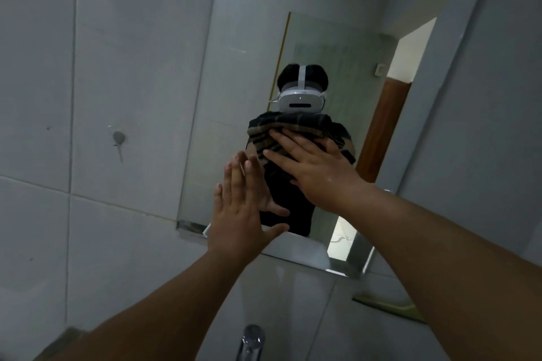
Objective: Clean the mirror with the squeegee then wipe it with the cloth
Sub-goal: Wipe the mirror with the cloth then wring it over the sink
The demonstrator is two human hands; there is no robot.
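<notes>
Against the mirror (234, 97), cloth (293, 123) is pressed under the flat right hand (316, 173), left hand (237, 214) laid flat beside; wiping judged underway, sweeping strokes needed next.

Dark cloth (296, 124), tan plaid stripes

Bathroom, pale glossy wall tiles (117, 67) at 9 o'clock, frameless mirror (234, 97) fixed to them, chrome tap (252, 340) at 6 o'clock, brown door (381, 138) reflected at 3 o'clock
</notes>
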